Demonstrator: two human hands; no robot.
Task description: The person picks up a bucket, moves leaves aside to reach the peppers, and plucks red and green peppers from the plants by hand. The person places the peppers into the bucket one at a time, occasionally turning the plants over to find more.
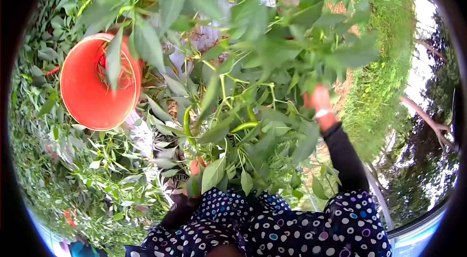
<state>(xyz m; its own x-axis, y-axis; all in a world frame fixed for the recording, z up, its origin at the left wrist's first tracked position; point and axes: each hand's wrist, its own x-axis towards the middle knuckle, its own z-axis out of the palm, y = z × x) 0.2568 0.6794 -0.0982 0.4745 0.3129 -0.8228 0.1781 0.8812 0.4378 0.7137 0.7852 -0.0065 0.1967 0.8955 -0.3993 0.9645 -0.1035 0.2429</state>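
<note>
A leafy chilli plant (265, 133) fills the middle of the view, with green chillies (244, 126) hanging among its leaves. At its right side, my right hand (319, 100) is raised against the foliage; motion smears it and leaves cover the fingertips. A light band circles that wrist, above a dark sleeve. Low on the left of the plant, my left hand (196, 165) shows only in part behind leaves, so its fingers are hidden. Another curved green chilli (187, 120) hangs just above it.
A red bucket (97, 106) with red chillies (103, 64) inside stands tilted among plants at the left. More chilli plants (97, 179) spread below it, some bearing red fruit. Grass (377, 96) runs along the right, with tree branches (428, 118) beyond.
</note>
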